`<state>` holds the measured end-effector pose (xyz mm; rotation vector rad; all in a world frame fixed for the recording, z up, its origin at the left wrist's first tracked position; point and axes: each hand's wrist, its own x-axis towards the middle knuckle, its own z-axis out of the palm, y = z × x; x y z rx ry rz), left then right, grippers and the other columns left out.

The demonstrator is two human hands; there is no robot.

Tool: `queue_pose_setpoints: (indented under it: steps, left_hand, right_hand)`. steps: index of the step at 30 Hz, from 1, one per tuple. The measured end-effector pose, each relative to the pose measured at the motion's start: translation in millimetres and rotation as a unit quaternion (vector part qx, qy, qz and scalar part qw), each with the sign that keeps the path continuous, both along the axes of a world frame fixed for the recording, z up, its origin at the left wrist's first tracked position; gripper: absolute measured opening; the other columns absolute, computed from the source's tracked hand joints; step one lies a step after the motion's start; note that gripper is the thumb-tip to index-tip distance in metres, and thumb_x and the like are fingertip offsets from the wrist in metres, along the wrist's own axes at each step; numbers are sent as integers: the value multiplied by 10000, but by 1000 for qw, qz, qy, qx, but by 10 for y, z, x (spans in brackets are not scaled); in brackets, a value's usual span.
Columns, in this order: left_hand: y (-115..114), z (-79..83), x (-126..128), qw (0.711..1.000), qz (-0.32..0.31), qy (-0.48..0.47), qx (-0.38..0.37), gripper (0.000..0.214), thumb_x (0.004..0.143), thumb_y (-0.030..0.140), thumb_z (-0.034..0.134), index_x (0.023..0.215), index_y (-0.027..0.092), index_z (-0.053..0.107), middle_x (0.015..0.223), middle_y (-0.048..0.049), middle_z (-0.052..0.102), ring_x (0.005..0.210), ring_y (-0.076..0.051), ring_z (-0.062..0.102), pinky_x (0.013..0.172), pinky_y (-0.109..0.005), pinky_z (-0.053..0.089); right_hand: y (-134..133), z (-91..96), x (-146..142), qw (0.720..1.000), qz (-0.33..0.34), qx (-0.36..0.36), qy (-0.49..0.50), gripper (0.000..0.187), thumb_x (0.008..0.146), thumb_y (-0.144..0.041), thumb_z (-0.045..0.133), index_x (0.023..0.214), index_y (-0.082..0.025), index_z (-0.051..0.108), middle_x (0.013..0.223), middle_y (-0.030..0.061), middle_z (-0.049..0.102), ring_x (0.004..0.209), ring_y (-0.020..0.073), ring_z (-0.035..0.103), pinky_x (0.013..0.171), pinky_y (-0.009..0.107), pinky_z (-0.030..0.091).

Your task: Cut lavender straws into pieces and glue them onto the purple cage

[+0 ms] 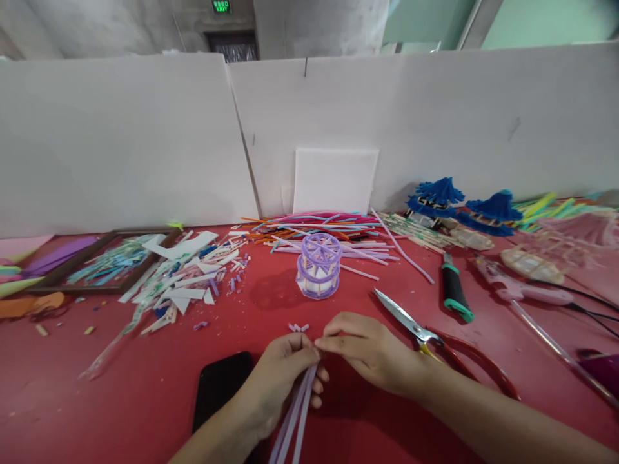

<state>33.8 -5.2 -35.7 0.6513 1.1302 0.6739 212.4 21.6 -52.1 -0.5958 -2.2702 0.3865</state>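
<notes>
The left grip (283,374) is closed around a small bundle of lilac strips (293,419), thumb and index finger pinching near the top ends while the lengths hang down toward the near edge of view. The right grip (370,348) meets the left at those ends, fingers bent together; I cannot tell whether it pinches a strip or only touches the tips.

The strips look very light, with a soft fuzzy coat and probably a thin bendable core, so they should crease easily but not break. Close under the ends seems the best place to take hold, since the long tails splay; a light pinch should do, as the fuzz is unlikely to slip.

From the left across the red surface (130,412) lie a brown frame (51,282), paper scraps (188,280), a black phone (220,386) beside the left wrist, tiny lilac offcuts (298,328) just beyond the fingers, a round purple model (318,278) farther back, open scissors (422,334) near the right forearm, a knife (454,290) and a pink glue gun (522,291).
</notes>
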Motion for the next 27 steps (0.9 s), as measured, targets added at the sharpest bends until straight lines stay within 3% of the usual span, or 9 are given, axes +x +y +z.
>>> queue_pose_setpoints:
  steps: [6,10,13,16,18,21,24,27]
  left_hand:
    - [13,10,-63,999,-37,-22,-3,280,607,336,764,635,151,555,493,-14,644,372,-76,534,399,-184,474]
    - [61,81,-145,994,-48,-96,-12,321,635,411,753,705,112,659,559,-55,677,434,-107,589,408,-195,502]
    - [86,84,-142,993,29,-117,8,267,607,306,802,780,136,692,702,-43,710,573,-118,633,469,-195,534]
    - [79,31,-86,986,118,-90,79,276,578,223,843,802,202,684,806,13,706,687,-125,655,554,-218,559]
    - [64,-18,-55,982,132,-71,115,259,604,237,837,815,209,690,806,21,699,717,-116,653,610,-209,552]
    - [44,-93,-55,983,119,-43,133,235,632,296,821,812,185,719,776,-4,709,719,-111,646,683,-207,535]
    - [37,-146,-90,981,117,-18,151,238,619,335,822,779,180,738,752,-12,718,730,-133,646,724,-235,524]
    - [43,-150,-121,979,86,9,183,193,641,329,805,748,181,745,707,-7,707,697,-133,631,700,-233,502]
  right_hand:
    - [-25,61,-6,998,35,-28,-35,228,932,-106,406,920,-151,629,880,86,669,811,163,572,754,275,502]
    - [-68,116,-63,986,-23,-154,54,149,889,-131,440,863,-161,583,804,69,632,737,153,563,675,265,479]
    - [-82,145,-115,933,-103,-325,112,148,877,-239,471,788,-168,565,718,33,601,636,133,538,575,246,435]
    - [-98,159,-172,871,-112,-457,144,179,847,-314,496,761,-167,550,666,1,554,579,114,494,542,240,401]
    - [-118,162,-213,851,-114,-490,149,182,828,-325,507,740,-168,537,631,-20,514,557,104,462,527,233,374]
    - [-148,154,-265,847,-130,-498,133,203,816,-341,521,700,-174,522,585,-39,468,529,94,411,491,227,314]
    - [-154,124,-288,834,-110,-520,149,270,795,-409,572,674,-173,520,598,-31,497,536,91,430,509,231,331]
    - [-145,74,-286,785,-56,-586,193,390,715,-537,657,687,-162,552,623,-17,549,549,95,484,543,240,389]
